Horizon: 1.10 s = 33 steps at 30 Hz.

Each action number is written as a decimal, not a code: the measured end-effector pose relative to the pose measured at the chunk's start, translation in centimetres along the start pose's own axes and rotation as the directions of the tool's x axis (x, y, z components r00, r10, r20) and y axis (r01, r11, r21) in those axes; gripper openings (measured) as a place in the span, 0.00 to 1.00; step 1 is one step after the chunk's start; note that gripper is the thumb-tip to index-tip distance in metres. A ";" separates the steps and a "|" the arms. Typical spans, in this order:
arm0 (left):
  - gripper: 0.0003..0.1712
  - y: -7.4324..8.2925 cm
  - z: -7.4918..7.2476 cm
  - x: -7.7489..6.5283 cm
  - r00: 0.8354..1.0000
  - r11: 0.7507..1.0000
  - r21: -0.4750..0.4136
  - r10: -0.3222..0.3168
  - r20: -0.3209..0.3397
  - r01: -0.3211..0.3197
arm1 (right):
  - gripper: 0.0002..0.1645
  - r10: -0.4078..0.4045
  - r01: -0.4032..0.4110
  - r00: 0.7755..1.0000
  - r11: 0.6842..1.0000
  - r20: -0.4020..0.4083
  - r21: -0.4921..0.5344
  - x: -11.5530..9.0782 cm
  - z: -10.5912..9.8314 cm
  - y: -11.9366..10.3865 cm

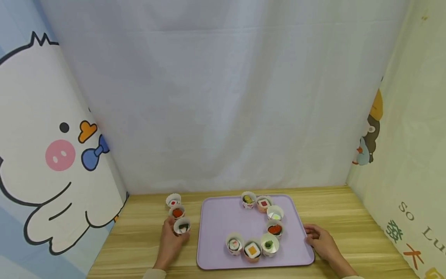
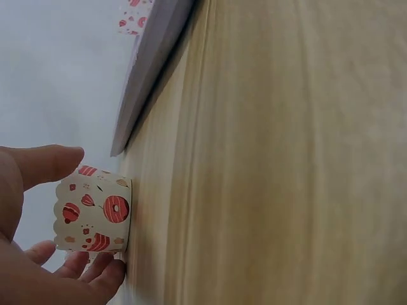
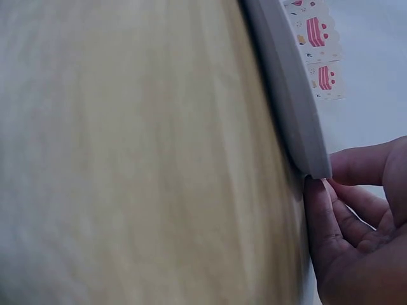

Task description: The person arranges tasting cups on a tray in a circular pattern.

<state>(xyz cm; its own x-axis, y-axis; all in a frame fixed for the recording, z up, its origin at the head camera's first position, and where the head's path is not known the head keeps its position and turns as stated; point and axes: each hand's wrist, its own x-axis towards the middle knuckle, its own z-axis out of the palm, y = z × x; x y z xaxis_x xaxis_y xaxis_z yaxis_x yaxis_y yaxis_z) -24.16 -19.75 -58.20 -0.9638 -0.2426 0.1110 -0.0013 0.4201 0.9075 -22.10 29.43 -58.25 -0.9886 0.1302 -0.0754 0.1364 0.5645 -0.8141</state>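
Observation:
My left hand (image 1: pixel 172 243) holds a paper baking cup (image 1: pixel 182 226) left of the tray, its thumb on one side and fingers on the other. White with red cake and donut prints, the cup (image 2: pixel 95 210) stands on the table in the left wrist view; a piece of sushi shows inside it from above. Just behind are a cup with an orange-red topping (image 1: pixel 177 212) and one with a white piece with a red centre (image 1: pixel 173 200). My right hand (image 1: pixel 322 242) pinches the right rim of the lilac tray (image 1: pixel 223 217), thumb over the edge (image 3: pixel 318 146) and fingers at its underside.
On the tray, several filled paper cups form a curve, from one with a yellow topping (image 1: pixel 248 199) at the back to a white roll (image 1: pixel 234 244) at the front. A white cloth (image 1: pixel 223 97) hangs behind the wooden table (image 1: pixel 334 205); printed cloths flank both sides.

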 end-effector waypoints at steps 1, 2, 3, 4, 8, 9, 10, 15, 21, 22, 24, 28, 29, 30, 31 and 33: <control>0.43 -0.1 0.1 0.1 1.000 1.000 -0.005 0.001 0.006 -0.001 | 0.27 0.001 -0.001 1.000 1.000 -0.001 -0.001 0.0 0.0 0.0; 0.42 -0.2 0.1 0.1 1.000 1.000 -0.007 0.006 0.011 -0.006 | 0.27 0.001 -0.001 1.000 1.000 -0.002 -0.003 0.0 0.0 0.0; 0.41 -0.3 0.2 0.2 1.000 1.000 -0.008 0.007 0.015 -0.007 | 0.27 0.002 -0.002 1.000 1.000 -0.002 -0.004 0.0 0.0 0.0; 0.40 -0.3 0.2 0.2 1.000 1.000 0.000 0.011 0.017 -0.011 | 0.27 0.003 -0.003 1.000 1.000 -0.002 -0.004 -0.1 0.0 0.0; 0.39 -0.4 0.3 0.5 1.000 0.999 0.044 0.015 0.021 -0.016 | 0.26 0.002 -0.002 1.000 1.000 -0.004 0.000 -0.1 0.0 0.0; 0.39 -0.4 0.2 0.5 1.000 0.999 0.051 0.011 0.021 -0.012 | 0.26 -0.002 0.002 1.000 1.000 -0.003 0.001 -0.1 0.0 0.0; 0.39 -0.3 0.2 0.5 1.000 0.998 0.058 0.009 0.020 -0.011 | 0.26 -0.004 0.004 1.000 1.000 -0.003 0.003 -0.1 0.0 -0.1; 0.40 -0.1 0.1 0.3 1.000 0.998 0.056 0.013 0.017 -0.014 | 0.27 -0.004 0.004 1.000 1.000 0.000 0.005 0.0 0.0 -0.3; 0.36 -0.3 0.2 0.3 1.000 0.995 0.100 0.024 0.021 -0.026 | 0.27 -0.008 0.007 1.000 1.000 0.004 0.005 0.0 -0.1 -0.1; 0.35 -0.3 0.2 0.3 0.999 0.993 0.112 0.024 0.024 -0.027 | 0.27 -0.009 0.009 1.000 1.000 0.003 0.005 0.0 -0.1 -0.1; 0.34 -0.5 0.2 0.4 0.999 0.991 0.132 0.025 0.026 -0.028 | 0.27 -0.009 0.009 1.000 1.000 0.003 0.007 0.0 0.0 -0.1; 0.34 -0.7 0.3 0.3 0.999 0.990 0.135 0.028 0.024 -0.030 | 0.27 -0.004 0.004 1.000 1.000 0.005 0.015 0.0 0.0 -0.1; 0.34 -0.7 0.3 0.3 0.999 0.991 0.132 0.026 0.024 -0.029 | 0.27 -0.003 0.002 1.000 1.000 0.005 0.017 0.0 0.0 -0.1; 0.34 -0.7 0.3 0.3 1.000 0.991 0.130 0.021 0.024 -0.024 | 0.27 -0.001 0.001 1.000 1.000 0.005 0.017 -0.1 0.0 -0.1; 0.34 -0.7 0.2 0.2 0.999 0.991 0.129 0.023 0.025 -0.026 | 0.27 0.000 0.000 1.000 1.000 0.005 0.018 -0.1 0.0 -0.2; 0.34 -0.6 0.2 0.1 1.000 0.991 0.130 0.019 0.024 -0.022 | 0.27 0.002 -0.002 1.000 1.000 0.006 0.017 -0.1 0.0 -0.2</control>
<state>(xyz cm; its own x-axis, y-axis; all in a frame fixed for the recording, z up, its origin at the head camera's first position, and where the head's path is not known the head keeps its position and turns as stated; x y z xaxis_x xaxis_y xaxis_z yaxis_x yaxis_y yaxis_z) -24.34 -19.84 -58.78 -0.9697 -0.2135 0.1187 -0.0146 0.5358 0.8442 -22.01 29.32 -58.11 -0.9887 0.1267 -0.0802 0.1374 0.5505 -0.8234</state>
